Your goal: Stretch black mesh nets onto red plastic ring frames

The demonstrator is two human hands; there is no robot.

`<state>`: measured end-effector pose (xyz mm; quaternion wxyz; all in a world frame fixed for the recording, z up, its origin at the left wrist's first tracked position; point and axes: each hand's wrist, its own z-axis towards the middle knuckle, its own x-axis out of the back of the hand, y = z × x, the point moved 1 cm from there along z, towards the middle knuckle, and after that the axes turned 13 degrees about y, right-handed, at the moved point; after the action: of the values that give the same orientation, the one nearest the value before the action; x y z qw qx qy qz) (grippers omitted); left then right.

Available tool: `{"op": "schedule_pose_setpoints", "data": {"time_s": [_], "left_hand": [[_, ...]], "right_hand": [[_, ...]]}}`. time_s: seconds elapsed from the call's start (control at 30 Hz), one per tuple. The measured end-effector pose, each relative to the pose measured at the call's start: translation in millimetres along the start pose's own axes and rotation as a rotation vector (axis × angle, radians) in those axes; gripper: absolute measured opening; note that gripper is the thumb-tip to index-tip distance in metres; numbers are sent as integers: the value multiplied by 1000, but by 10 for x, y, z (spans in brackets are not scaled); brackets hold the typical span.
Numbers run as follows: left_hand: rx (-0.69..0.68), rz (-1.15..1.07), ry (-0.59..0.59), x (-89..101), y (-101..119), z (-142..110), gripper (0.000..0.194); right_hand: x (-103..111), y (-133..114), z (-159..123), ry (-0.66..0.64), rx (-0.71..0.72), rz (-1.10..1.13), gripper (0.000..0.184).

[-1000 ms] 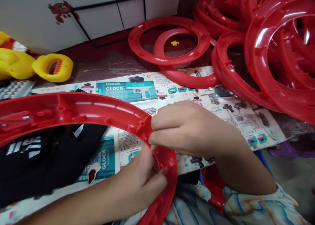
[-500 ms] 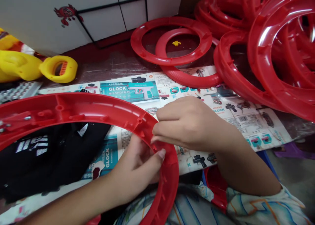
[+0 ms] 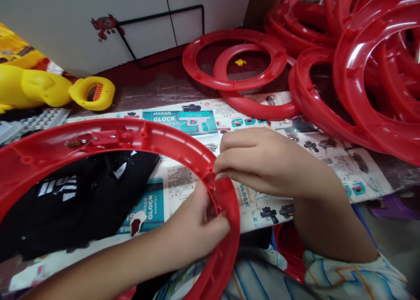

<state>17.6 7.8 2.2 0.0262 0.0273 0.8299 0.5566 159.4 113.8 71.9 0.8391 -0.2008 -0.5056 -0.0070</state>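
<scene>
Left fingers (image 3: 217, 231) hold the ring (image 3: 172, 139), probably steadying it. Right fingers (image 3: 236, 157) pinch narrowly over it; on what, I can't tell.

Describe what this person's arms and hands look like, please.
The left hand and right hand are bare, with no gloves or visible jewellery. The right arm's pale, loose sleeve carries blue and orange lines; no sleeve shows on the left forearm.
</scene>
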Motion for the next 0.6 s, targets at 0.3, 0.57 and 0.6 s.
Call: {"op": "schedule_pose_setpoints", "data": {"time_s": [0.3, 0.57, 0.6], "left_hand": [[-4, 178, -133, 4, -114, -48, 30], [85, 48, -179, 7, -100, -73, 34], [105, 8, -186, -1, -94, -74, 33]], "right_hand": [[-111, -66, 2, -45, -9, 40, 25], [-90, -35, 1, -7, -28, 30, 25], [-90, -32, 2, 2, -28, 37, 25]]}}
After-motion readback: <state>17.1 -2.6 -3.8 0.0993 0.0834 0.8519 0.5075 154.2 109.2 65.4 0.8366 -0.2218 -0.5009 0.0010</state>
